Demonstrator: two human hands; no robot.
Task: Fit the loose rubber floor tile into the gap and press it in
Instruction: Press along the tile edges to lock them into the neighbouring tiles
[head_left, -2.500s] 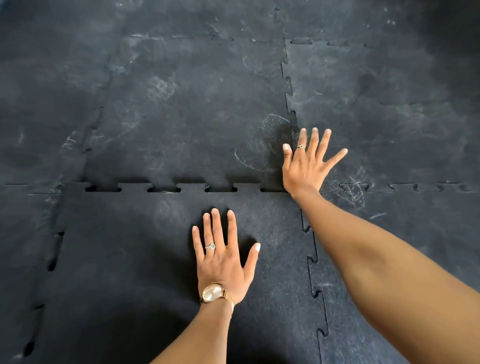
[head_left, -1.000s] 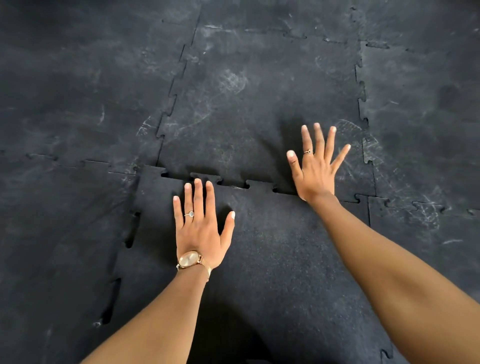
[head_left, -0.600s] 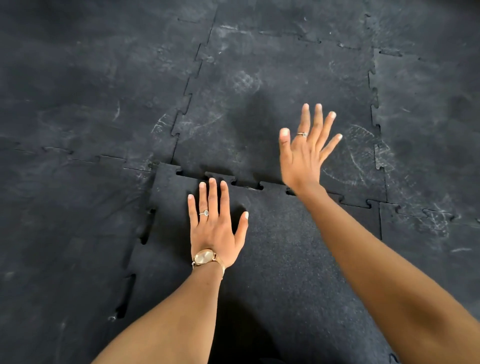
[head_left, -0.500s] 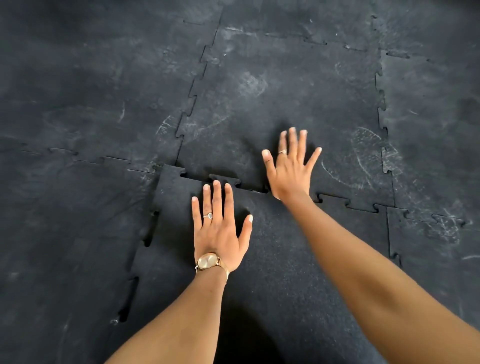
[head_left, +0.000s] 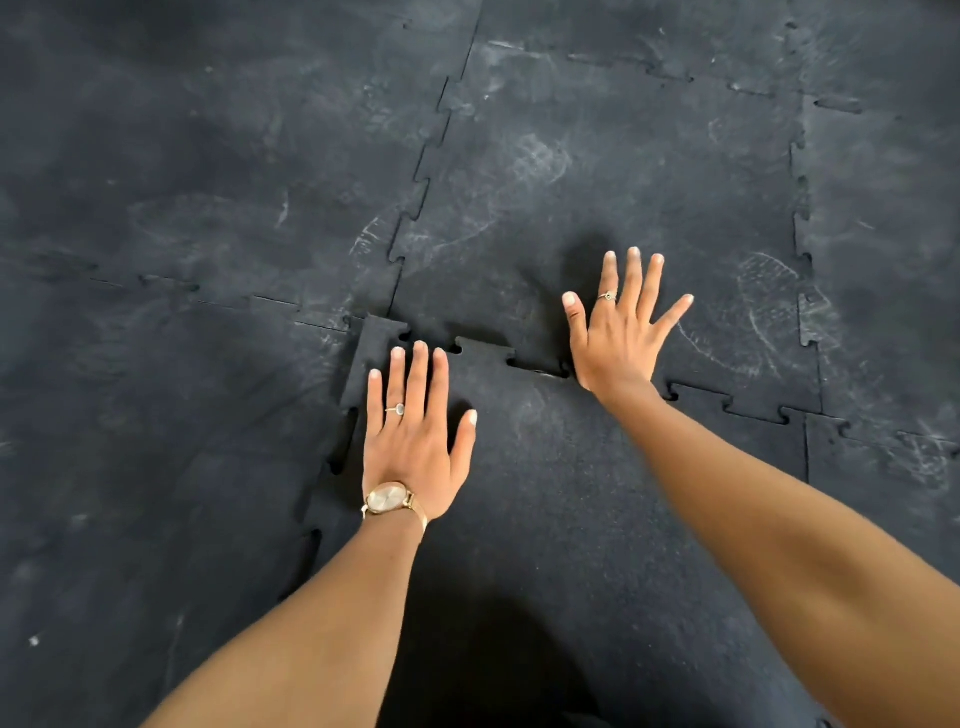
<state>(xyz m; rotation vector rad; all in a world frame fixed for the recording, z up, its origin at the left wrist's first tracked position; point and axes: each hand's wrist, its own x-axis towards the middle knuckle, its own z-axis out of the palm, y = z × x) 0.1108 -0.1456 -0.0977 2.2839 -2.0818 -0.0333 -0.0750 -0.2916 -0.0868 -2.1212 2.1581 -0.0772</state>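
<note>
The loose black rubber tile (head_left: 561, 478) lies in the gap among scuffed interlocking floor tiles. Its far edge (head_left: 483, 353) and left edge (head_left: 332, 467) show dark slits where the puzzle teeth sit raised. To the right of my right wrist the far seam (head_left: 748, 408) looks closed. My left hand (head_left: 413, 441), with a gold watch and a ring, lies flat with fingers spread near the tile's far left corner. My right hand (head_left: 621, 327) lies flat, its heel on the far seam and its fingers on the neighbouring tile (head_left: 597, 208) beyond.
Dark scuffed tiles with white chalky marks cover the floor all around. Jigsaw seams run away at the left (head_left: 421, 192) and the right (head_left: 802, 218). My shadow falls on the loose tile near the bottom of the view.
My right hand lifted off the floor, shifted left along the far seam and came down flat again. My left hand stayed flat near the far left corner. The view has drifted left.
</note>
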